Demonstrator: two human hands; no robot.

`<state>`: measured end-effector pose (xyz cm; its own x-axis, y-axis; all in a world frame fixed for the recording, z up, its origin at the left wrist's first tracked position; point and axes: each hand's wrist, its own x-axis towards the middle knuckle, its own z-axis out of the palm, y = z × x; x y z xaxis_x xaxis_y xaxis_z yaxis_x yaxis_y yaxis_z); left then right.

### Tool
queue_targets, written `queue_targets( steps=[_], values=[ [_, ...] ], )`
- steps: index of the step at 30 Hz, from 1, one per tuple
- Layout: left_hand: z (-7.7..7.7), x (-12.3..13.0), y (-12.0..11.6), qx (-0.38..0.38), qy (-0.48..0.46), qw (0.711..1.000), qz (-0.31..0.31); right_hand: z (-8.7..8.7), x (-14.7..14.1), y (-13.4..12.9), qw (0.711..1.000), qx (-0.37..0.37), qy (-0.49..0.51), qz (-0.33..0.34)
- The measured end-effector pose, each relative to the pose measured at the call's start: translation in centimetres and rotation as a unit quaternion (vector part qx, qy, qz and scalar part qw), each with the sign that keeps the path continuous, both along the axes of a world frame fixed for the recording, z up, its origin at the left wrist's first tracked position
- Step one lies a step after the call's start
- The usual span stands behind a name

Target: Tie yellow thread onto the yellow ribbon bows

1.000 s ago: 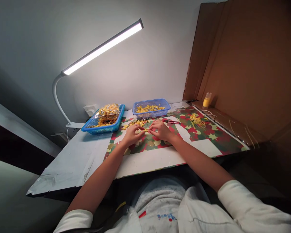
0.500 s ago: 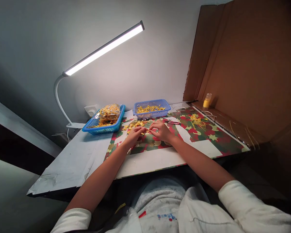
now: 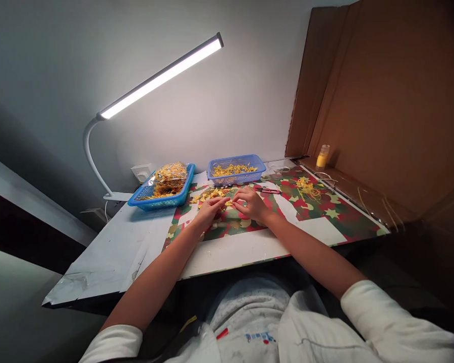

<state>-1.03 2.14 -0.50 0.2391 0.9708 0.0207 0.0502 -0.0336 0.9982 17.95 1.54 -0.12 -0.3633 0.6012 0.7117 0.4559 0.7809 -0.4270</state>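
Note:
Close together over the patterned mat (image 3: 230, 228), my left hand (image 3: 211, 210) and my right hand (image 3: 250, 205) meet at their fingertips. Both are closed in a pinch on a small yellow ribbon-like piece (image 3: 229, 203), mostly hidden by the fingers. Just behind my left hand lies a loose pile of yellow ribbon-like pieces (image 3: 212, 193). Pink-handled snips (image 3: 269, 191) rest on the mat beyond my right hand. Farther right is a tangle of yellow cords (image 3: 307, 188).
A blue basket (image 3: 162, 203) holding a plastic bag of yellow pieces stands at the back left. Behind the hands is a purple-blue basket (image 3: 236, 178) of yellow pieces. A lamp (image 3: 161, 75) arches overhead. A small yellow-filled jar (image 3: 323, 157) stands by the cardboard wall (image 3: 382, 101).
My left fingertips have shifted slightly, and a bit more of the yellow piece shows between the hands. My right hand stays almost in place.

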Motion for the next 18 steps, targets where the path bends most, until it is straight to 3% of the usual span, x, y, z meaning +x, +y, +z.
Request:
queue_targets(
  steps=[7, 16, 18],
  values=[
    [0.2, -0.3, -0.3, -0.028, 0.008, 0.998, -0.064, 0.3, 0.8, 1.0, 0.989, -0.036, 0.102, -0.1],
    [0.2, -0.4, -0.3, -0.014, 0.064, 0.99, -0.122, -0.1, 0.9, 1.2, 0.981, -0.099, 0.035, -0.164],
    [0.3, -0.5, -0.4, -0.013, 0.069, 0.99, -0.125, -0.1, 0.8, 1.0, 0.983, -0.099, 0.04, -0.148]
  ],
)
